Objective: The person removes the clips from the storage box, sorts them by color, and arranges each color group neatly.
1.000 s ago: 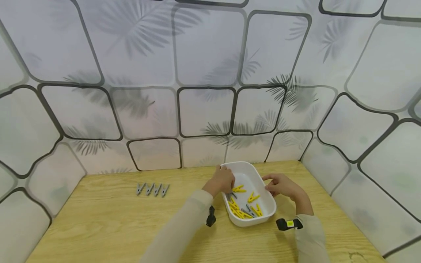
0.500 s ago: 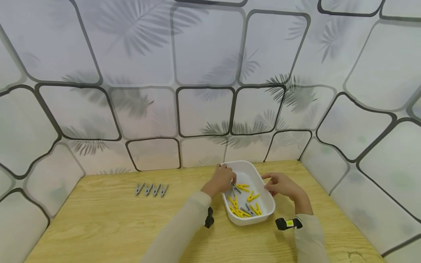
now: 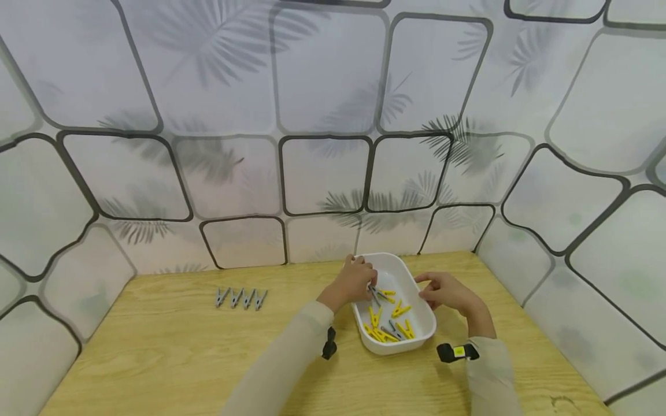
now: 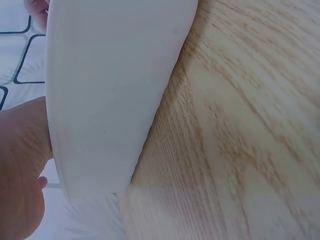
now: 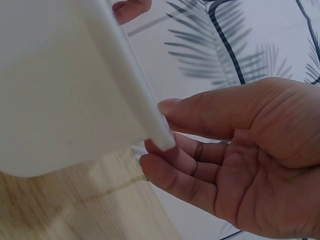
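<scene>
A white plastic tub (image 3: 411,277) holds several yellow clothespins (image 3: 401,311) and a few grey ones. My left hand (image 3: 355,281) reaches over its left side and pinches a grey clothespin (image 3: 375,296) at the fingertips, beside a yellow one. In the left wrist view the tub's wall (image 4: 110,100) hides the fingers of that hand, leaving only part of it (image 4: 22,165) visible. On the tub's right side my right hand (image 3: 448,293) pinches the rim. The right wrist view shows the thumb (image 5: 200,111) against the rim and the other fingers curled beneath it.
Several grey clothespins (image 3: 234,298) stand in a row on the wooden table (image 3: 171,346), left of the tub. Patterned fabric walls (image 3: 328,173) enclose the table at the back and both sides.
My left hand has risen slightly and shifted right inside the tub, bringing the grey clothespin with it. Some yellow clothespins have shifted a little. My right hand stays on the rim.
</scene>
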Demonstrator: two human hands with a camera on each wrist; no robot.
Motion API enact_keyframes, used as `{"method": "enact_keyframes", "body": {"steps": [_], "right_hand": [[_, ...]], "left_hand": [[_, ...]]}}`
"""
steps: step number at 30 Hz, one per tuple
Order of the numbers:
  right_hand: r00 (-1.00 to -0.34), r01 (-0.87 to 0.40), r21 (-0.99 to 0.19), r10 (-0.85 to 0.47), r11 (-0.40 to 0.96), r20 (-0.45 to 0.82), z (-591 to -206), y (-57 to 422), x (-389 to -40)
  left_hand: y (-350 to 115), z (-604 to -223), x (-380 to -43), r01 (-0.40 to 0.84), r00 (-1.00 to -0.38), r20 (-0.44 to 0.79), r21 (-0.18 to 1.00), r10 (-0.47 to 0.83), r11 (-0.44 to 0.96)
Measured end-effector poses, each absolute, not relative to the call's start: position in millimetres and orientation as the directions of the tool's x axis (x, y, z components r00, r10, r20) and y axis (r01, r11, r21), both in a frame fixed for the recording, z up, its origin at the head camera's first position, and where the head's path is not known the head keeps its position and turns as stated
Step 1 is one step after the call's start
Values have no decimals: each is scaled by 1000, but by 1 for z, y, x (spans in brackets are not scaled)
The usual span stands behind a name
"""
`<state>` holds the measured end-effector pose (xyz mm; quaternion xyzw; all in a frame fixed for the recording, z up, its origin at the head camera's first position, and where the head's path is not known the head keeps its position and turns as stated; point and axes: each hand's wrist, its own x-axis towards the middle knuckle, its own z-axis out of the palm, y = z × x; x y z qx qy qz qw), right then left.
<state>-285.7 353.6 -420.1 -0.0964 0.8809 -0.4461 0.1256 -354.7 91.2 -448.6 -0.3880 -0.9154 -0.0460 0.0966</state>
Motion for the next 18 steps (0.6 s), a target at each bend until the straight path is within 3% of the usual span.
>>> {"method": "enact_keyframes", "body": {"steps": [8, 18], "right_hand": [[-947, -65, -803, -290, 592, -137, -419, 353, -283], [-952, -46, -797, -268, 602, -147, -421, 352, -284]], "left_hand": [[75, -442, -342, 778, -586, 433, 66, 685, 624], [48, -433, -336, 751, -651, 479, 297, 589, 589]]}}
